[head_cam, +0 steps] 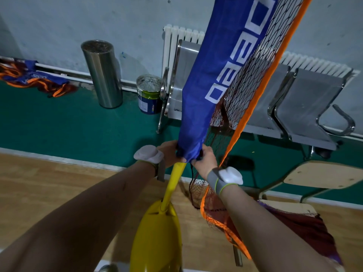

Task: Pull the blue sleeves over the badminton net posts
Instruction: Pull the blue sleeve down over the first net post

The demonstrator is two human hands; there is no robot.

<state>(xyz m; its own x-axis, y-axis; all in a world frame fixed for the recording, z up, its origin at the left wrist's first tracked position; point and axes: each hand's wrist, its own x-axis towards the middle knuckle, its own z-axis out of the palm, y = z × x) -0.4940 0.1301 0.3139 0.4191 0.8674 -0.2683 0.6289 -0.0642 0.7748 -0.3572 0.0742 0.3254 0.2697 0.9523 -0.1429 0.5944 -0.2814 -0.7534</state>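
Note:
A blue fabric sleeve (222, 75) with white lettering covers the upper part of a yellow net post (174, 179), which rises from a yellow base (157, 238) on the floor. My left hand (169, 152) grips the sleeve's lower hem on its left side. On the right side of the same hem my right hand (204, 160) is closed on the fabric. Bare yellow post shows below the hem. The dark net (253, 61) with its orange edge band (261, 89) hangs from the sleeve to the right, and its lower part lies bunched on the floor (222, 216).
A steel bin (102, 73) and a paint can (148, 95) stand by the wall. Metal bench seats (306, 107) and a radiator (182, 36) are behind the post. A wooden chair (322, 175) stands at right. Another bundled net (33, 79) lies at far left.

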